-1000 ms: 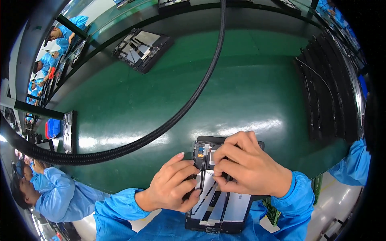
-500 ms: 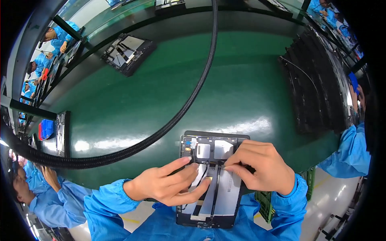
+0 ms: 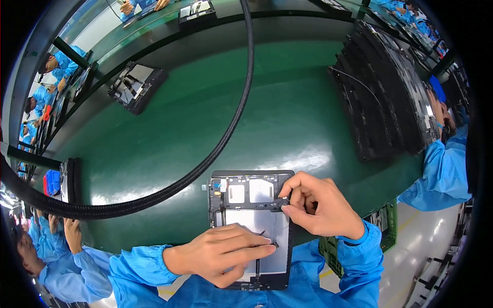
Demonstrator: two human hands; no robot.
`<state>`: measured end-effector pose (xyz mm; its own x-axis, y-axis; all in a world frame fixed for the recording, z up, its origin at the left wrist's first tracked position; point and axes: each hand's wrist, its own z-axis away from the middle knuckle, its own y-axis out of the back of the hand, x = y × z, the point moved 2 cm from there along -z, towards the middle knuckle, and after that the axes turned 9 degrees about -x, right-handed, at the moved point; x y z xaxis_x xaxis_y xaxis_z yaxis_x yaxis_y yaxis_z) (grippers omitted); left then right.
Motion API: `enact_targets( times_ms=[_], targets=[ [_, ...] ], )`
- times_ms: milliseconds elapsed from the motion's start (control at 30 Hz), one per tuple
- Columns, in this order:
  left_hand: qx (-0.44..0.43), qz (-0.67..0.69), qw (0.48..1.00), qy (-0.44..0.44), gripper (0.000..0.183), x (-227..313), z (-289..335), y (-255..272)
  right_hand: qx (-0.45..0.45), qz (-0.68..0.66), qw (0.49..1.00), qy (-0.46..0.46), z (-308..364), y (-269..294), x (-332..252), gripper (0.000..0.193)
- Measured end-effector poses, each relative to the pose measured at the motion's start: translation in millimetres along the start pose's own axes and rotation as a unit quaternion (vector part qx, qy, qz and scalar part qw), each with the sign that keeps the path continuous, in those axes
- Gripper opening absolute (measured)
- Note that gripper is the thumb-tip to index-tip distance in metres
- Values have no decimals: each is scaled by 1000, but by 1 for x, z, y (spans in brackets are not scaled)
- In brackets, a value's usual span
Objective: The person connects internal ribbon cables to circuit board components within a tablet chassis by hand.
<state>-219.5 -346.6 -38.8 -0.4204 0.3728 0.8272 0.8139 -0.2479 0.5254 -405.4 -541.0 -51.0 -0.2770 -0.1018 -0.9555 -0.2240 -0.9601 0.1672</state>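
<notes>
An opened tablet [image 3: 249, 218] lies in front of me at the table's near edge, its black inner frame at the far end and a pale grey panel nearer me. Over the lower panel is my left hand [image 3: 226, 251], its fingers held together with their tips on a black flex cable [image 3: 258, 267]. Most of that cable is hidden beneath the hand. At the tablet's right edge is my right hand [image 3: 321, 205], thumb and forefinger curled toward each other beside the black frame. Whatever small thing lies between those fingertips is too small to make out.
A thick black braided hose [image 3: 226, 136] arches across the green table [image 3: 277, 113]. A tall stack of black tablets [image 3: 380, 92] stands at right; another opened tablet [image 3: 136, 87] lies at far left. A blue bin [image 3: 52, 182] is at left. Co-workers in blue sit on both sides.
My left hand has moved down from the black frame onto the lower panel. The flex cable's upper part no longer runs up to the frame. My right hand has shifted to the tablet's edge.
</notes>
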Motion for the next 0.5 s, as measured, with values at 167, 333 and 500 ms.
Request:
enact_targets(
  times_ms=[167,333,500],
  targets=[
    [24,49,997,52,49,7,-15,-12,-12,-29,1000,-2,4,6,3,32],
    [13,-163,984,75,45,5,-28,-28,-27,-47,998,16,6,17,12,36],
    [2,-298,952,64,44,6,-43,-32,-42,-78,996,25,8,24,19,43]
  ],
)
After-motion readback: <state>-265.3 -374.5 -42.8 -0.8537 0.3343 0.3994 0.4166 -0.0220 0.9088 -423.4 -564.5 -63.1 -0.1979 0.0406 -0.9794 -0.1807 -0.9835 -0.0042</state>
